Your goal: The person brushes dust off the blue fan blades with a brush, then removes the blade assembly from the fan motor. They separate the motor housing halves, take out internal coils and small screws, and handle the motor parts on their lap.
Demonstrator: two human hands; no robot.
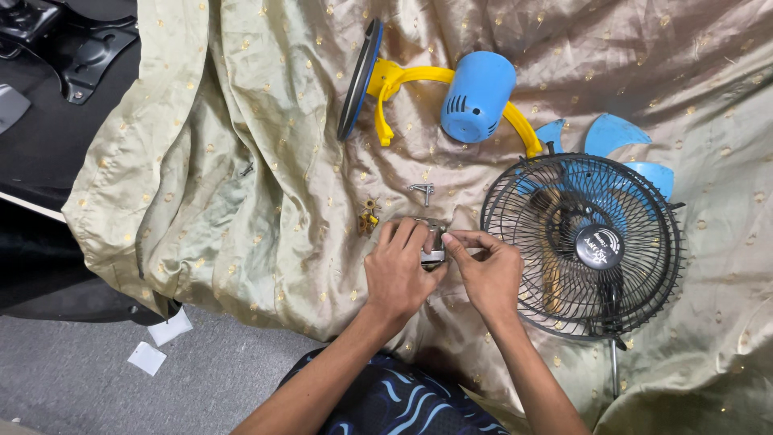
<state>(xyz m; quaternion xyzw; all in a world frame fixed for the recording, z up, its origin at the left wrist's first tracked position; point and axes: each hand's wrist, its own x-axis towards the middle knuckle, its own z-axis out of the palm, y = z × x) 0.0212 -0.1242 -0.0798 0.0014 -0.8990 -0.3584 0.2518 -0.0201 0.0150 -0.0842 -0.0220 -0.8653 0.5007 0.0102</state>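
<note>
Left hand (396, 270) and right hand (487, 270) are closed together on a small metal part (433, 254), which is pinched between the fingertips just above the gold cloth (241, 209), beside the black fan grille (581, 246). The part is mostly hidden by the fingers, so its exact shape cannot be told. For careful handling, the piece is best kept low over the cloth, so a slip is caught. A loose metal bracket (421, 191) and a small brass fitting (369, 217) lie near the left hand and should be left undisturbed. The blue motor housing (477, 97) on its yellow stand (403, 80) lies well apart.
</note>
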